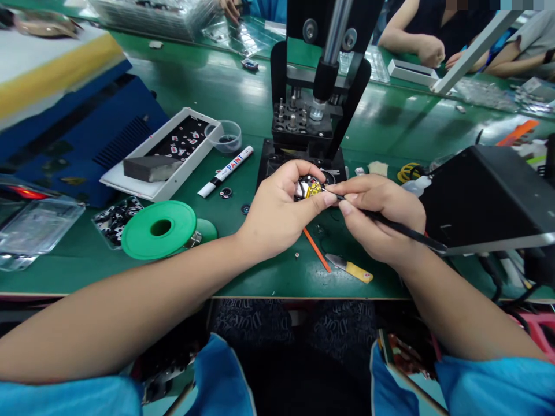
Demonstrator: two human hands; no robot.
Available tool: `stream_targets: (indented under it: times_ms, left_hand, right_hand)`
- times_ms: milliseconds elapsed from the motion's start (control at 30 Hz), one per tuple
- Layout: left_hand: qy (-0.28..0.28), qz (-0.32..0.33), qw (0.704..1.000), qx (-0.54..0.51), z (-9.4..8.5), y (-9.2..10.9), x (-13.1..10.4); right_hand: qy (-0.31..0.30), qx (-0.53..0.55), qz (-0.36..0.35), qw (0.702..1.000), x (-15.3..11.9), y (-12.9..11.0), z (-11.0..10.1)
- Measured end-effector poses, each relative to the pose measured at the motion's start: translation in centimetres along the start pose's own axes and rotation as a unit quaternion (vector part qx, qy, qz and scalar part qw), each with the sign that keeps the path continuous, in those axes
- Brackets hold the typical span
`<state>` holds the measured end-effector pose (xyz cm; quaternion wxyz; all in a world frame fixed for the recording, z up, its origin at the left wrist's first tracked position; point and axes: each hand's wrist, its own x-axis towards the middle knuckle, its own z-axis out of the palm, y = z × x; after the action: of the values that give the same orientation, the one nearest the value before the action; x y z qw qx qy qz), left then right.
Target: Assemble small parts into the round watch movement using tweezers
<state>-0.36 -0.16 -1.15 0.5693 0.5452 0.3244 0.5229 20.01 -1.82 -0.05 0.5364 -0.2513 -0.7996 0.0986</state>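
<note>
Between thumb and fingers, my left hand [284, 205] grips a small round electronic part [309, 188] with yellow and silvery areas. My right hand [381, 214] is closed around black tweezers [401, 229], whose tip meets the right side of the part. Both hands are close together, fingertips nearly touching, in front of a black press [301, 124] with a metal shaft. Under the hands, an orange stick [317, 251] and a yellow-handled blade [353, 270] lie on the green table [260, 281].
Left of my hands are a green spool [159, 230], a paint marker [226, 171], a white tray [150, 189] of small parts and a clear cup [229, 137]. A black box [489, 199] stands right. Across the table, other people's arms [407, 43] show.
</note>
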Motion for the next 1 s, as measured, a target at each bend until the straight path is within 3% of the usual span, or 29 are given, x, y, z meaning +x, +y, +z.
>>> stream_targets:
  times_ms: [233, 1000]
  left_hand:
    - [-0.007, -0.009, 1.000, -0.024, 0.15, 0.01, -0.06]
    - [-0.006, 0.004, 1.000, 0.005, 0.08, 0.07, -0.06]
  right_hand:
    - [0.005, 0.011, 0.029, 1.000, -0.20, -0.03, -0.11]
    - [-0.014, -0.012, -0.014, 1.000, 0.08, 0.03, -0.23]
